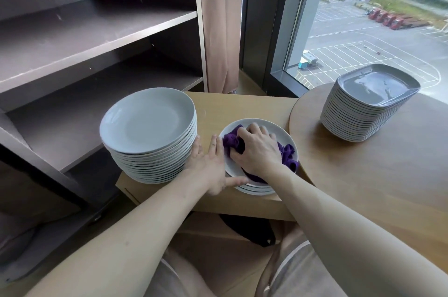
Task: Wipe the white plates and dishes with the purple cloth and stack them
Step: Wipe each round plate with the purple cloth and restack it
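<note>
A short stack of round white plates (284,135) sits on the small wooden table (242,105). My right hand (258,148) grips the bunched purple cloth (288,154) and presses it onto the top plate. My left hand (213,163) lies against that plate's left rim, fingers straight along the edge and thumb on its near rim. A tall stack of round white plates (148,122) stands just left of my left hand. On the round table at the right rests a tall stack of squarish white dishes (371,100).
A dark shelving unit (84,37) stands at the left. A beige curtain (219,22) and a window (378,20) are behind the tables. The round wooden table (378,175) reaches to the right edge. A dark bag (249,228) lies under the small table.
</note>
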### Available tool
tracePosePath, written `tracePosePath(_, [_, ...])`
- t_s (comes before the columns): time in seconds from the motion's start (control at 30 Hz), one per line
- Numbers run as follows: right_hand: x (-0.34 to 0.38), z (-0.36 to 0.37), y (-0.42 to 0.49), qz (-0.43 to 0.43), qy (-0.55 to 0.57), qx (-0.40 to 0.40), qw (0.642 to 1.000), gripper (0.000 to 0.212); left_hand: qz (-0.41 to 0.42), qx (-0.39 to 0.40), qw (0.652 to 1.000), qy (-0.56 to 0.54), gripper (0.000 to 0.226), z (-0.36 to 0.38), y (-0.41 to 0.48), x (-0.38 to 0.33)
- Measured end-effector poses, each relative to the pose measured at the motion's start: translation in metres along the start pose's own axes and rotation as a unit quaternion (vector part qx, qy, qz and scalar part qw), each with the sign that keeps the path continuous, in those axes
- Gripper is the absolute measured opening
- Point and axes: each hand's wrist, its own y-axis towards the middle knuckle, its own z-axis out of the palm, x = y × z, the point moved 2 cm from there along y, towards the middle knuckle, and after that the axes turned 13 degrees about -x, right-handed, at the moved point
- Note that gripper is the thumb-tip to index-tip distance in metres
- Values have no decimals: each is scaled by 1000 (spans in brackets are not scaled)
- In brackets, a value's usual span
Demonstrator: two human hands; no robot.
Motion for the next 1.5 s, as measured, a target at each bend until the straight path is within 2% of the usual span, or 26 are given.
tracePosePath(0.1, [-2,3,15,36,-79,-25,996,35,-1,-1,1000,6,135,1,0,0])
tracePosePath(0.2, [0,4,27,32,-139,11,990,35,-3,-3,1000,16,136,0,-1,0])
tracePosePath(0.37, [-16,-8,23,24,-154,28,987,37,-3,1,1000,12,141,-2,-2,0])
tracePosePath(0.57, [-34,-30,-4,27,-161,53,985,37,-1,2,1000,12,136,-3,-5,0])
tracePosePath(0.8, [-26,-43,-26,64,-127,107,984,41,-3,5,1000,1,132,-8,-8,-1])
tracePosePath(1.0, [-21,-50,-32,46,-45,203,977,40,-5,5,1000,-14,136,-8,-6,0])
tracePosePath(1.13, [-19,-49,-26,44,24,225,973,32,-4,10,1000,-14,140,-7,-4,0])
tracePosePath(1.27, [-18,-47,-21,45,62,223,972,31,-4,16,1000,-15,143,-8,-2,0])
tracePosePath(1.5, [-6,-33,-17,57,83,151,983,33,-1,15,1000,-19,146,-5,-2,0])
